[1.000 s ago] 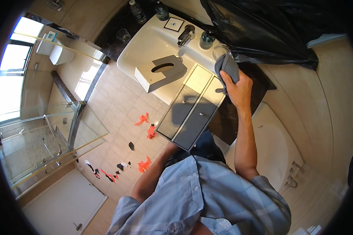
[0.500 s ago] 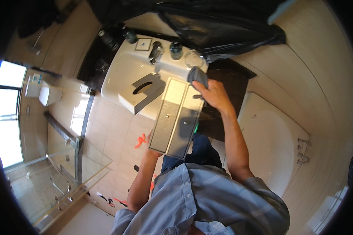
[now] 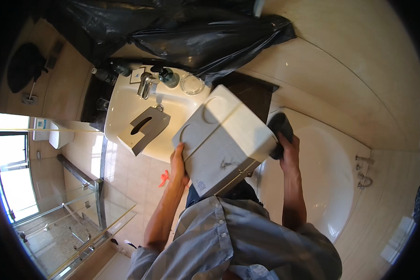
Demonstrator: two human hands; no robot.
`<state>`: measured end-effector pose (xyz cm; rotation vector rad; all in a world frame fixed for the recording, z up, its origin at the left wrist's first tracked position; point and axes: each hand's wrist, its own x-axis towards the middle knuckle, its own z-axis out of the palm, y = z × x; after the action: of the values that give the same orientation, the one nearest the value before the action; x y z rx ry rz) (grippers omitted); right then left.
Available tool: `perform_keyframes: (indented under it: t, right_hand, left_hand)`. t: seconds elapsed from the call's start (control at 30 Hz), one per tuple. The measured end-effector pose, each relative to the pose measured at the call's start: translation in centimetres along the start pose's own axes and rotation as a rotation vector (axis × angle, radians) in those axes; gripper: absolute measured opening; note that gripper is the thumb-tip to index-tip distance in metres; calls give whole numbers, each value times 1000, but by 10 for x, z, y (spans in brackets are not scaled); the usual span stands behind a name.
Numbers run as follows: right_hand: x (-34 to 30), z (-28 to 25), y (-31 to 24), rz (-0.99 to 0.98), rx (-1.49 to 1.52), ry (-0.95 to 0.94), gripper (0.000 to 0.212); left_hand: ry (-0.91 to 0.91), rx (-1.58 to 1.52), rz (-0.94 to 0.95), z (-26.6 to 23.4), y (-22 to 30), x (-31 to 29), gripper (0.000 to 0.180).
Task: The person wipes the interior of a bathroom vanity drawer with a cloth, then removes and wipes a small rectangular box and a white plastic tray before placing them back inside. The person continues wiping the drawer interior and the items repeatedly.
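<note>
My left hand grips the left edge of a grey box, its thumb lying over the top face. Two curved outlines and a line across the middle mark that face. The box is tilted in front of my body, its far right part brightly lit. A dark grey cloth is bunched in my right hand, beside the box's right end; whether it presses on the box, I cannot tell. Left of the box, a grey tissue box cover with an oval slot rests over the front of the white washbasin.
Around the tap stand a soap bottle and a round glass dish. Black plastic sheeting hangs beyond the basin. A bathtub lies to the right. An orange-red scrap is on the floor.
The box has been turned: its face with two knobbed panels has swung away, and the outlined face shows. My right hand has carried the cloth from the far corner to the right end.
</note>
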<state>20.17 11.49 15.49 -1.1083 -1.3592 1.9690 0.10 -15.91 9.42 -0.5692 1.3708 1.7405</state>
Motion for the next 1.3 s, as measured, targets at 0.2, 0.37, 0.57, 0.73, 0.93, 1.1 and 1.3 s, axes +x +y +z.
perform_keyframes:
  t: [0.2, 0.37, 0.57, 0.73, 0.93, 1.1, 1.3]
  right_hand:
    - [0, -93, 82, 188, 346, 25, 33]
    - [15, -105, 194, 256, 641, 61, 34]
    - [37, -75, 217, 177, 694, 16, 32]
    - [74, -50, 202, 179, 578, 445, 27]
    - [99, -43, 197, 141, 403, 614, 33]
    - [89, -47, 199, 195, 184, 703, 38]
    - [51, -40, 127, -143, -438, 800, 16]
  left_hand:
    - [-116, 579, 156, 114, 5, 94, 61]
    - [-210, 897, 251, 150, -14, 184, 77]
    - [-240, 983, 331, 155, -6, 232, 69]
    - [-169, 950, 446, 164, -5, 250, 77]
    - [-141, 926, 494, 188, -2, 248, 77]
    - [-147, 934, 566, 188, 1, 254, 62]
    - [-125, 1111, 787, 177, 3, 275, 62]
